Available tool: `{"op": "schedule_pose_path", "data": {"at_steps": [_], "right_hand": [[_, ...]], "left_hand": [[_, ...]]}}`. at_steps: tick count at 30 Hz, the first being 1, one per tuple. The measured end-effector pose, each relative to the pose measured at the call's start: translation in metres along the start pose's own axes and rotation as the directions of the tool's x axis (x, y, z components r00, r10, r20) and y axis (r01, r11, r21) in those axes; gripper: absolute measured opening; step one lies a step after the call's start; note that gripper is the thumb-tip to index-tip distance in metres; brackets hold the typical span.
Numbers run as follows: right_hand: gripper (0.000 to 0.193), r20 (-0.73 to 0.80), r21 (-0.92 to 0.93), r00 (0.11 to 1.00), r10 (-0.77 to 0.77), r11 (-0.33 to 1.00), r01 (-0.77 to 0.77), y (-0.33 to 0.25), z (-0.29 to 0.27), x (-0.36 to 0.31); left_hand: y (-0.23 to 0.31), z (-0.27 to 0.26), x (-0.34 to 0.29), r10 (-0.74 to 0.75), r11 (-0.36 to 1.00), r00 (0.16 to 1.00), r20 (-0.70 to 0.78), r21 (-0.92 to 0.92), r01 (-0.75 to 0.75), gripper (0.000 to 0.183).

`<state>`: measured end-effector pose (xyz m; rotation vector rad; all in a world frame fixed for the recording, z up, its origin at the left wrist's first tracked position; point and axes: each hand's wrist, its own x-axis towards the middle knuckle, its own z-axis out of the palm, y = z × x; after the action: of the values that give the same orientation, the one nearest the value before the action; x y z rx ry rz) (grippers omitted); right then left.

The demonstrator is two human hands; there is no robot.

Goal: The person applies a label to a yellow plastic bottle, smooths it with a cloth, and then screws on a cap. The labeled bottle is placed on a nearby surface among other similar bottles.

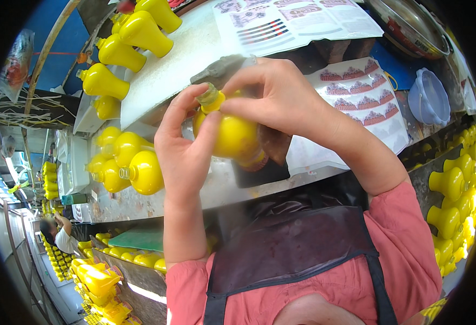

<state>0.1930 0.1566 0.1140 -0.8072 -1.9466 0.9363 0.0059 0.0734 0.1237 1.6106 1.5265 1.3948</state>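
A glossy yellow vase [231, 135] with a narrow pale neck is between my hands, above the worktable. The neck tilts up and toward the left, and a reddish patterned band [253, 161] shows near the lower end. Around the neck and shoulder curl the fingers and thumb of my left hand [181, 141]. My right hand [281, 95] presses its thumb and fingertips at the vase's shoulder, close to the neck. Behind the fingers lies a grey cloth-like piece [221, 69]. What the right index finger touches is partly hidden.
More yellow vases [146, 173] lie left on the table [216, 189], and others [103, 81] line its far left. Printed decal sheets [351, 103] lie right and far [297, 24]. A pale blue basin [429, 97] stands right. Vases fill racks both sides; a person [62, 235] is far left.
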Motion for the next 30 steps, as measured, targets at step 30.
{"op": "schedule_pose_path", "data": {"at_steps": [30], "right_hand": [[0.030,0.112,0.132,0.991,0.075,0.987,-0.090,0.006,-0.004,0.011]], "left_hand": [[-0.005,-0.006,0.004,-0.105,0.932,0.989,0.100,-0.338,0.133,0.042]]}}
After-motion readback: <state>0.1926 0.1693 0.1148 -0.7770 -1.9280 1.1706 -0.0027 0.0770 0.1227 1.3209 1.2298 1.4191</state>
